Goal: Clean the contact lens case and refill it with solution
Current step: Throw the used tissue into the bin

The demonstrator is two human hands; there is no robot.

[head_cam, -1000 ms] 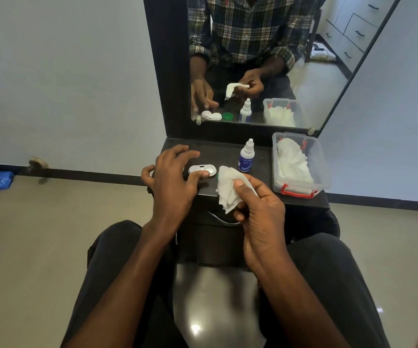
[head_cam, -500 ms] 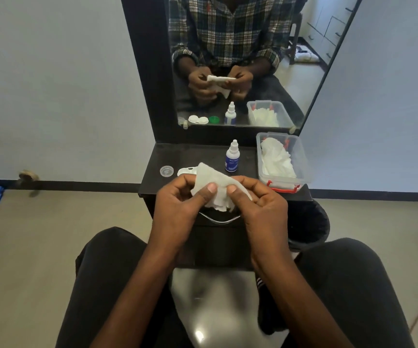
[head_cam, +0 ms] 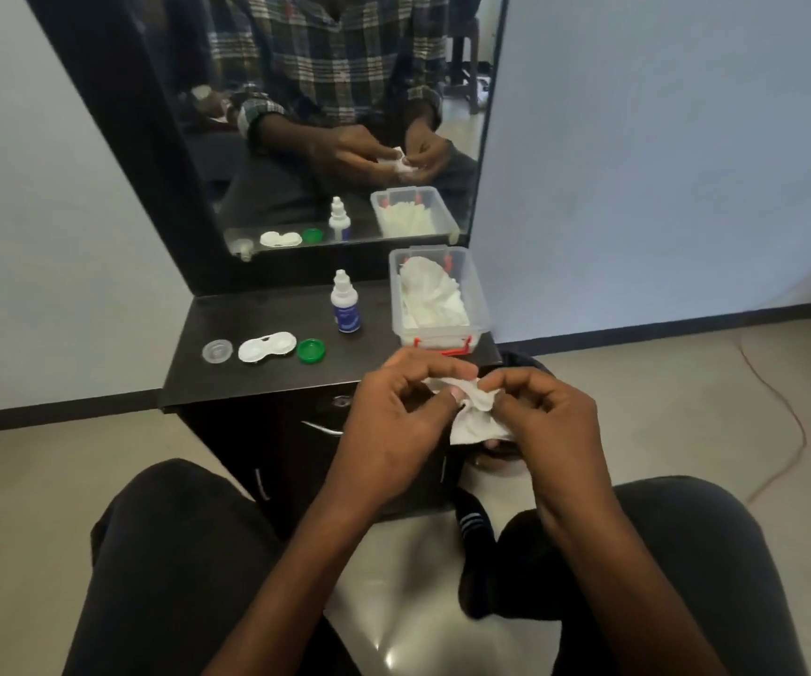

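right, my left hand (head_cam: 394, 412) and right hand (head_cam: 547, 412) both pinch the tissue (head_cam: 474, 414) off the desk's (head_cam: 272, 378) front edge. i'd twist a firm point to swab each well of the open case (head_cam: 267, 347), lying between its caps, bottle (head_cam: 345, 309) near.

Home dressing corner: mirror (head_cam: 345, 114), vanity cabinet (head_cam: 257, 329).

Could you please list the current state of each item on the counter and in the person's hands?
contact lens case: open, both caps off, lying on the counter
green cap: off, right of the case
clear cap: off, left of the case
solution bottle: upright, capped
tissue box: lidless, holding tissues
tissue: crumpled, pinched by left hand and right hand
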